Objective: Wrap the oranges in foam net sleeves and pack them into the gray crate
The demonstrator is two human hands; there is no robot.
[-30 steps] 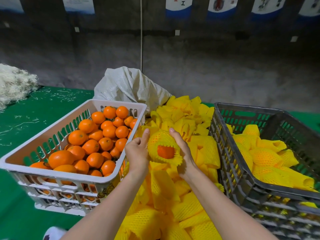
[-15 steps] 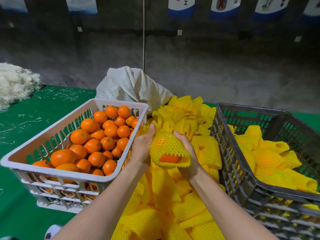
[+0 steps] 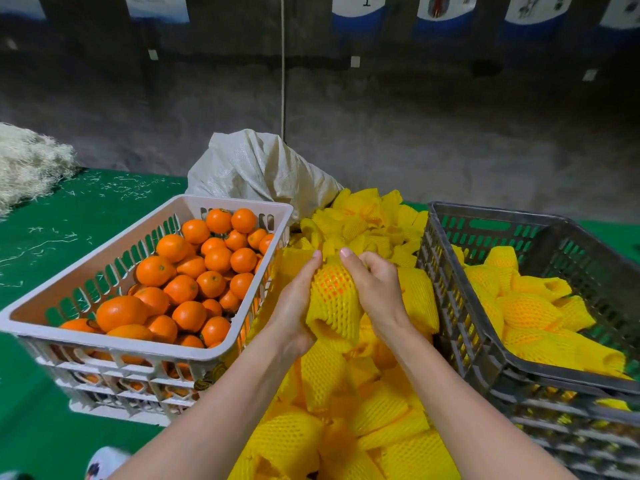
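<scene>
A rough dark grey wall [image 3: 415, 140] fills the back, dimly lit — posters [image 3: 358, 8] with blue bands hang along its top, and a thin cord [image 3: 283, 64] runs straight down. Below lies a green cloth [image 3: 69, 223] with pale scraps [image 3: 131, 188]; a fibre heap [image 3: 27, 161] sits at far left.

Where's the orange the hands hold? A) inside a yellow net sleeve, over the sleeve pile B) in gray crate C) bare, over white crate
A: the orange shows through the net sleeve gripped by the left hand and right hand above the sleeve pile.
</scene>
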